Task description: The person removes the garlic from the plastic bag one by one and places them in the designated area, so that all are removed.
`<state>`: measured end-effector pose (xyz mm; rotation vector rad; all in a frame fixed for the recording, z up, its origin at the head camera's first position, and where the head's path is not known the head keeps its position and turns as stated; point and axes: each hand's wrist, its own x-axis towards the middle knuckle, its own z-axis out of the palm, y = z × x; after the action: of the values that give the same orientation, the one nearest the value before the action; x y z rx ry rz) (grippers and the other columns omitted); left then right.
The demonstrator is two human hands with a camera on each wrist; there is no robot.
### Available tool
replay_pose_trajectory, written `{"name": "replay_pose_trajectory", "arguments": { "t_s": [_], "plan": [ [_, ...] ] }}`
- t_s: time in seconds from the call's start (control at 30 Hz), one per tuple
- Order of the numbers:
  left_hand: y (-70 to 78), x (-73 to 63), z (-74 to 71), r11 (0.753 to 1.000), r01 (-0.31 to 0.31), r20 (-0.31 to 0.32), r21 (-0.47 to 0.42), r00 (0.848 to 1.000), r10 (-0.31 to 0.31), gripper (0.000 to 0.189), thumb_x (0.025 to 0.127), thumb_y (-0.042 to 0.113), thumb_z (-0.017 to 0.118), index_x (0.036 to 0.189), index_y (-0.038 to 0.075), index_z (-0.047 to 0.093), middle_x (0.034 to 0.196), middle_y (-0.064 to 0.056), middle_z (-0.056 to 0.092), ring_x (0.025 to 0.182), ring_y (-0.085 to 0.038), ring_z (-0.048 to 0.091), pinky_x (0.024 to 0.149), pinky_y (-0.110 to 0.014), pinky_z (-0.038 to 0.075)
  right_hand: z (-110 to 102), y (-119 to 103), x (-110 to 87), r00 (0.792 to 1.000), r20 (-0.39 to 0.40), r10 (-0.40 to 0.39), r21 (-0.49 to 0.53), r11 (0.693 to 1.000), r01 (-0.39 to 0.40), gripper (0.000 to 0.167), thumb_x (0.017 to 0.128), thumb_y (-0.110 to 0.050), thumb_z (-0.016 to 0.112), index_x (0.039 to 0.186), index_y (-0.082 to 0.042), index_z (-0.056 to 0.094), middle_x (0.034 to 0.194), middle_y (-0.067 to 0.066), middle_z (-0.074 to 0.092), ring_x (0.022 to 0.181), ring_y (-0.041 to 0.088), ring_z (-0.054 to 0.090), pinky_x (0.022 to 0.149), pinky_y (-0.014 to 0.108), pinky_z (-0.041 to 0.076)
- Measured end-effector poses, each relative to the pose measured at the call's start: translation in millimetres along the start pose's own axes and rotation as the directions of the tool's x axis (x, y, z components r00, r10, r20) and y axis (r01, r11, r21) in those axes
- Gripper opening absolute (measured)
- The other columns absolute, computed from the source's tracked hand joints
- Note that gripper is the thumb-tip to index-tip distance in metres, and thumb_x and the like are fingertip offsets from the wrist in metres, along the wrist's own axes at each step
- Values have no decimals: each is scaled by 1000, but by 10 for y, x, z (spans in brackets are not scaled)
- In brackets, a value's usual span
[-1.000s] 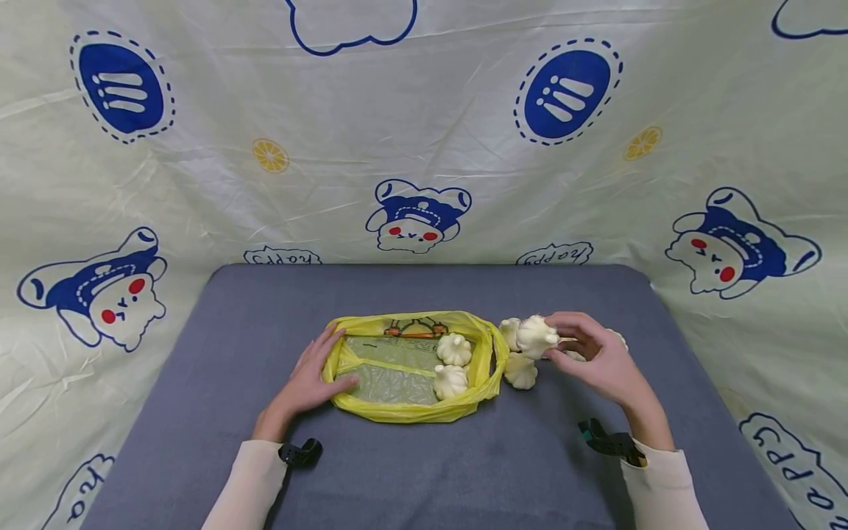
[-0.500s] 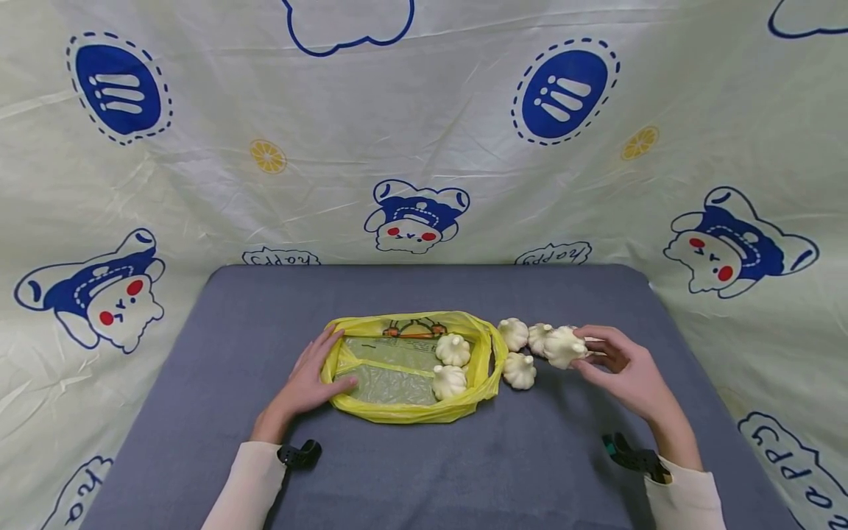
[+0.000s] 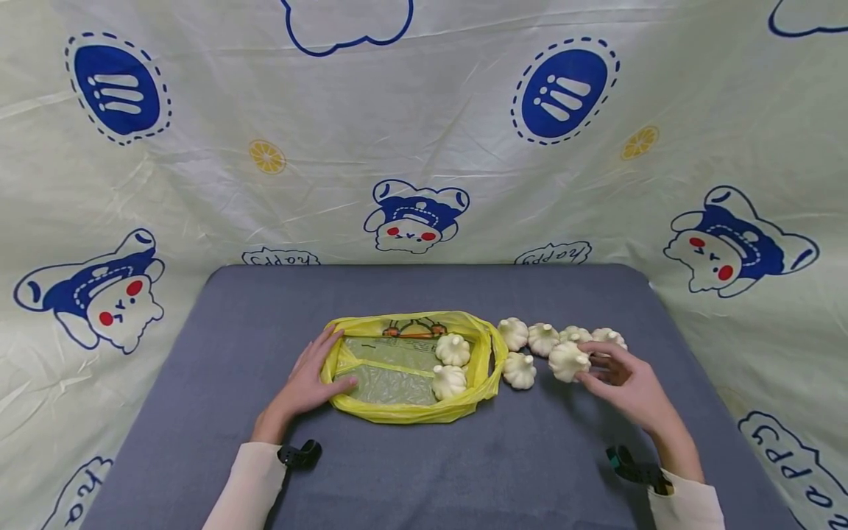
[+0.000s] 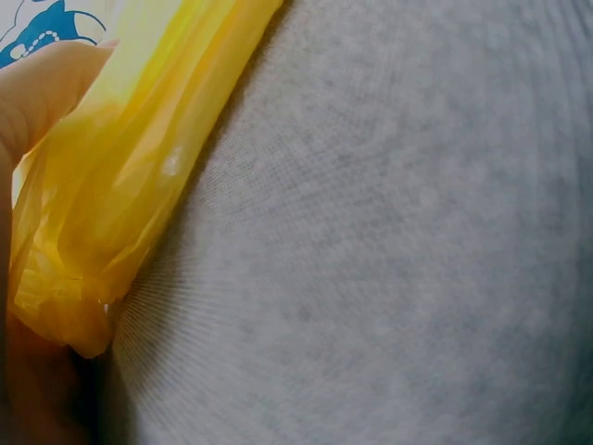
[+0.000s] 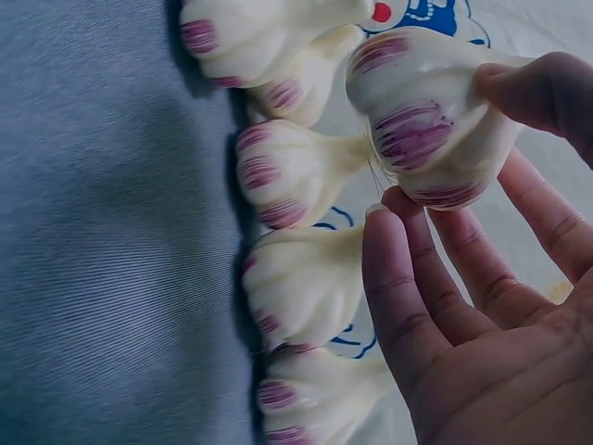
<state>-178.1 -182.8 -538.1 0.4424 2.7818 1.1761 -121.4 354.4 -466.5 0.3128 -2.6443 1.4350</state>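
A yellow plastic bag (image 3: 416,414) stands with its mouth open, its rim spread wide. Inside it, at the right end, are two white garlic bulbs (image 3: 453,350). My left hand (image 3: 311,373) holds the bag's left end, the thumb (image 4: 51,83) over the rim. In my right hand (image 3: 626,379) a garlic bulb (image 3: 568,362) with purple streaks (image 5: 422,134) is pinched between thumb and fingertips. It sits on the near side of a row of garlic bulbs (image 3: 543,339) and overlaps one of them in the head view.
The row runs rightward from the bag's right end, ending at a garlic bulb (image 3: 608,338) behind my right fingers. One more garlic bulb (image 3: 519,371) lies by the bag's right side. A grey-blue cloth (image 3: 424,486) covers the table, and a printed curtain (image 3: 424,110) hangs behind it.
My right hand has carried the garlic bulb away from the bag, rightward and toward me. More of the row now shows. The left hand and the bag have stayed in place.
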Motion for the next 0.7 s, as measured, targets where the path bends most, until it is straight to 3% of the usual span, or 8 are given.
{"name": "replay_pose_trajectory", "arguments": {
  "t_s": [0.3, 0.7],
  "plan": [
    [2, 4, -3, 1000, -3, 0, 1, 1000, 3, 94, 88, 50, 73, 165, 19, 26, 173, -12, 16, 158, -46, 11, 126, -62, 8, 108, 211, -50, 999, 30, 39, -8, 999, -38, 44, 92, -8, 77, 133, -3, 63, 122, -27, 59, 104, -10, 63, 79, 18, 57],
    [2, -1, -7, 1000, -9, -3, -5, 1000, 9, 93, 89, 49, 73, 164, 20, 27, 173, -12, 16, 157, -47, 11, 125, -64, 8, 228, 362, -67, 994, 48, 99, -26, 995, -98, 43, 95, -15, 76, 134, -6, 63, 121, -23, 59, 102, -10, 63, 78, 23, 59]
  ]
}}
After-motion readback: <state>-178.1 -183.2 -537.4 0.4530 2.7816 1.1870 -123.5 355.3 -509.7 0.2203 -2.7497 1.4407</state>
